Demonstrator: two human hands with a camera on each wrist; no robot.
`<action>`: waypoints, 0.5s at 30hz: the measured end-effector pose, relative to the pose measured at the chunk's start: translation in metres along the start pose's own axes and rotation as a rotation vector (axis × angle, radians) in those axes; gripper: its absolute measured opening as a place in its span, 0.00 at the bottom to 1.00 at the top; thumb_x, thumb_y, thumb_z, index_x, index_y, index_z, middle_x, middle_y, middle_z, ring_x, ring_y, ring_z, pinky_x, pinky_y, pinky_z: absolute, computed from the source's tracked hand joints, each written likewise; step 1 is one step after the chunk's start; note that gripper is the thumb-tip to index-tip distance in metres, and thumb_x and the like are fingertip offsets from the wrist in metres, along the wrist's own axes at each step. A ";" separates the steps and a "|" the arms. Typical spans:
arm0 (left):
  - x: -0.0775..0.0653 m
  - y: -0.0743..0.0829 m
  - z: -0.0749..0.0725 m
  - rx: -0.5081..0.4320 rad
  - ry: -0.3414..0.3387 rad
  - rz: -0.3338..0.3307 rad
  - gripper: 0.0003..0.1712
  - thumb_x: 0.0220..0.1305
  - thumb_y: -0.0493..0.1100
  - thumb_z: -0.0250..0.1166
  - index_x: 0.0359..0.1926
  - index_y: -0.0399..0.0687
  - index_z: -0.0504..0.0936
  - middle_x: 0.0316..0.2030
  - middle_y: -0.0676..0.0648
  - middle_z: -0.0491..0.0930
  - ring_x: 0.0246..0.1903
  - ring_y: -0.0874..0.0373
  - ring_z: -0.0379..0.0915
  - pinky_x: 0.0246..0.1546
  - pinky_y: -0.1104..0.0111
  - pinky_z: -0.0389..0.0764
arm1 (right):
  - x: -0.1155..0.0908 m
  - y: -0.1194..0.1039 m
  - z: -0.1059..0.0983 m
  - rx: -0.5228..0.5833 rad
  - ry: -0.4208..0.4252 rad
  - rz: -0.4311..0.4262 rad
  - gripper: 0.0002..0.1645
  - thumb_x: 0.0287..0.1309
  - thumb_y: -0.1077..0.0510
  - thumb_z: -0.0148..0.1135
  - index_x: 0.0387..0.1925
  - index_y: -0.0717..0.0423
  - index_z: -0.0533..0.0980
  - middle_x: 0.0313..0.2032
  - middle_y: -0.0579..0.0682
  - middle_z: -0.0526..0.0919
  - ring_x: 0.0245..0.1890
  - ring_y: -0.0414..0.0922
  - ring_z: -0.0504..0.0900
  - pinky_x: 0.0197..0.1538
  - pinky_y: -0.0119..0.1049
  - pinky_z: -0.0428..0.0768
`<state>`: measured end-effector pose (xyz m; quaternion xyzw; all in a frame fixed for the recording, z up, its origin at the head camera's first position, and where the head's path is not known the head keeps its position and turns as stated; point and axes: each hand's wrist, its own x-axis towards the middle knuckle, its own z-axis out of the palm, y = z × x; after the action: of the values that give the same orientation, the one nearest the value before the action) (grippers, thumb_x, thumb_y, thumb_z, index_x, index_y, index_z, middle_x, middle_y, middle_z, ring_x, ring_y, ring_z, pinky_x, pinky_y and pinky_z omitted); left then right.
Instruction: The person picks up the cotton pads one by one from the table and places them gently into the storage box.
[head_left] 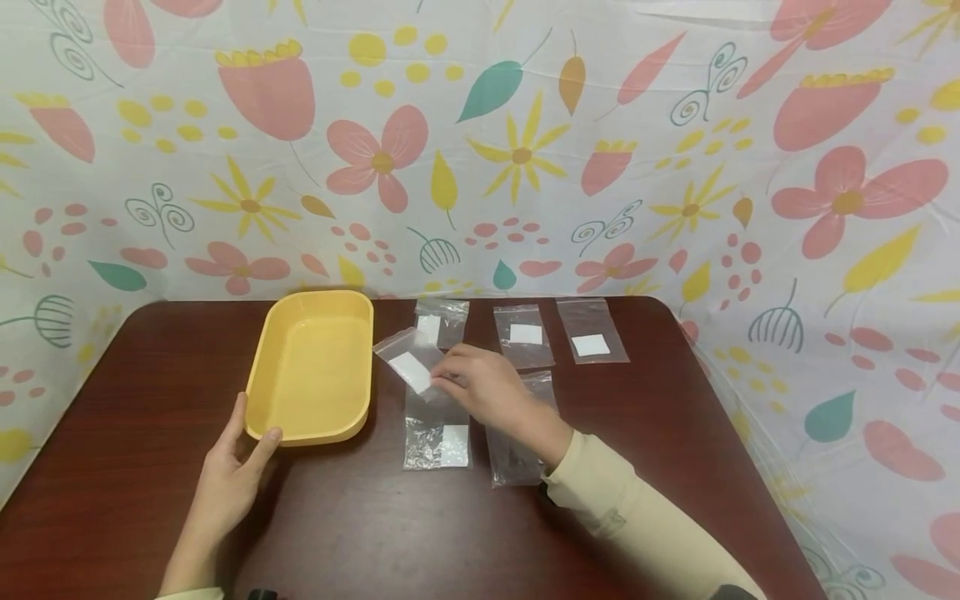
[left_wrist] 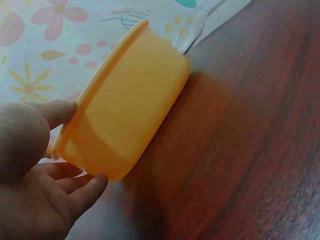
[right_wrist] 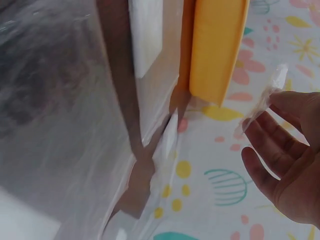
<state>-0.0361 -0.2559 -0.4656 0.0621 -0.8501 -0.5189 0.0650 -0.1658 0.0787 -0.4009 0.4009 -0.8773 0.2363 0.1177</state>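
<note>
A yellow plastic tray (head_left: 311,367) stands on the left part of the table. My left hand (head_left: 232,475) grips its near left corner, thumb on the rim. In the left wrist view, the fingers of that hand (left_wrist: 50,195) lie against the outer wall of the tray (left_wrist: 120,100). Between thumb and fingertips my right hand (head_left: 487,383) pinches a small clear plastic bag (head_left: 411,371) bearing a white rectangle. This bag is raised above other bags, just right of the tray. The right wrist view shows the bag (right_wrist: 265,102) edge-on at the fingertips.
More clear bags lie on the dark wooden table (head_left: 360,533): one in front (head_left: 431,442), one partly under my right forearm (head_left: 513,467), and others along the back, such as the far-right bag (head_left: 592,329). A flowered cloth (head_left: 480,167) hangs behind the table.
</note>
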 end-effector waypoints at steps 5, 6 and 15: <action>0.000 0.001 0.000 -0.015 -0.001 0.006 0.47 0.76 0.47 0.58 0.80 0.47 0.37 0.76 0.35 0.45 0.66 0.33 0.58 0.46 0.89 0.68 | 0.012 -0.010 0.006 0.003 -0.022 -0.035 0.06 0.60 0.54 0.73 0.38 0.49 0.88 0.38 0.44 0.86 0.37 0.39 0.84 0.41 0.35 0.82; 0.000 0.000 0.001 -0.019 -0.002 0.005 0.47 0.76 0.46 0.58 0.80 0.47 0.37 0.76 0.34 0.45 0.66 0.33 0.58 0.46 0.89 0.68 | 0.015 -0.012 0.007 0.004 -0.025 -0.043 0.06 0.60 0.54 0.73 0.38 0.49 0.88 0.38 0.44 0.86 0.36 0.40 0.83 0.41 0.35 0.82; 0.001 0.000 0.000 -0.038 -0.004 -0.010 0.47 0.76 0.45 0.59 0.80 0.47 0.36 0.76 0.32 0.45 0.65 0.32 0.59 0.43 0.89 0.70 | 0.039 -0.030 0.025 -0.049 -0.104 -0.109 0.07 0.65 0.50 0.67 0.39 0.44 0.88 0.36 0.40 0.83 0.33 0.36 0.79 0.38 0.31 0.79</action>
<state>-0.0367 -0.2556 -0.4656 0.0639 -0.8399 -0.5354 0.0617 -0.1694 0.0238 -0.3973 0.4568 -0.8645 0.1868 0.0948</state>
